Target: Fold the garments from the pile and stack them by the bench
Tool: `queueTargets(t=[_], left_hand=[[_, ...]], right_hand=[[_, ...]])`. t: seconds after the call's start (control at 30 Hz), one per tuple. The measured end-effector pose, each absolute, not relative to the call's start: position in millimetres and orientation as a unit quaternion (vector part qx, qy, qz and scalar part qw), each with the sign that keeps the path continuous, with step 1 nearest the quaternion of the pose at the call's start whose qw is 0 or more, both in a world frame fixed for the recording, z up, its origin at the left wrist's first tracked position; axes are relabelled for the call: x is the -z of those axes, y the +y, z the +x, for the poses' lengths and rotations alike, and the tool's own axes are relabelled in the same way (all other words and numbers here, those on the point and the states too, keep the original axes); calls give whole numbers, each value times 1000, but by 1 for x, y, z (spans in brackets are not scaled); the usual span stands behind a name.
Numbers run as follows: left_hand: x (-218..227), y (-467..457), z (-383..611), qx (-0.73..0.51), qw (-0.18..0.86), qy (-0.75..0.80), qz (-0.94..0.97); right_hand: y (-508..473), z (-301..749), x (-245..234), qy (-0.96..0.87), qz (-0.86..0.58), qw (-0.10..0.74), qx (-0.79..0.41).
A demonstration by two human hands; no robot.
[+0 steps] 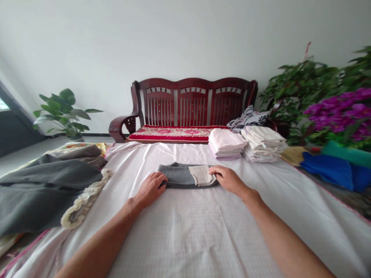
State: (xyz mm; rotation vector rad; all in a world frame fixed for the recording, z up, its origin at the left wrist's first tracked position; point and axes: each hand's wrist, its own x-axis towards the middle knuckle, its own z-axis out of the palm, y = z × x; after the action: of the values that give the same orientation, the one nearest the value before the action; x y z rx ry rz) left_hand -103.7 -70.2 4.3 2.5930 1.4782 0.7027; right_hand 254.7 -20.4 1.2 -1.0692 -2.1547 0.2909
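A grey garment (177, 177) lies folded into a flat, narrow bundle on the white cloth (191, 231), with a cream ribbed piece (199, 175) showing on its right part. My left hand (152, 188) has its fingers closed around the bundle's left end. At the right end, my right hand (228, 179) pinches the cream piece and the grey edge with thumb and fingers. The undersides of both grips are hidden, as are the inner layers of the fold.
Two stacks of folded light cloths, a pinkish stack (226, 144) and a whiter stack (263, 143), stand at the back right. Dark grey cloth (49, 189) with a cream ruffled edge lies left, blue cloth (333, 170) right. Behind stands a wooden bench (193, 102).
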Motion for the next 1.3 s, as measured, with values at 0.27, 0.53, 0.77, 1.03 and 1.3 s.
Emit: queueTargets(t=[0.27, 0.53, 0.77, 1.03, 1.3], left_hand=[[-5, -72, -102, -217, 29, 531, 819], [-5, -74, -104, -214, 24, 530, 820], [-7, -74, -101, -192, 3, 531, 826], [-23, -78, -96, -181, -24, 554, 812], [-6, -61, -63, -202, 5, 473, 858]], right_hand=[[-25, 251, -1, -826, -425, 361, -86], [-30, 253, 6, -818, -434, 368, -81], [-33, 252, 3, -824, -439, 350, -79], [-33, 266, -10, -786, -489, 368, -80], [-39, 219, -9, -851, -459, 244, 68]])
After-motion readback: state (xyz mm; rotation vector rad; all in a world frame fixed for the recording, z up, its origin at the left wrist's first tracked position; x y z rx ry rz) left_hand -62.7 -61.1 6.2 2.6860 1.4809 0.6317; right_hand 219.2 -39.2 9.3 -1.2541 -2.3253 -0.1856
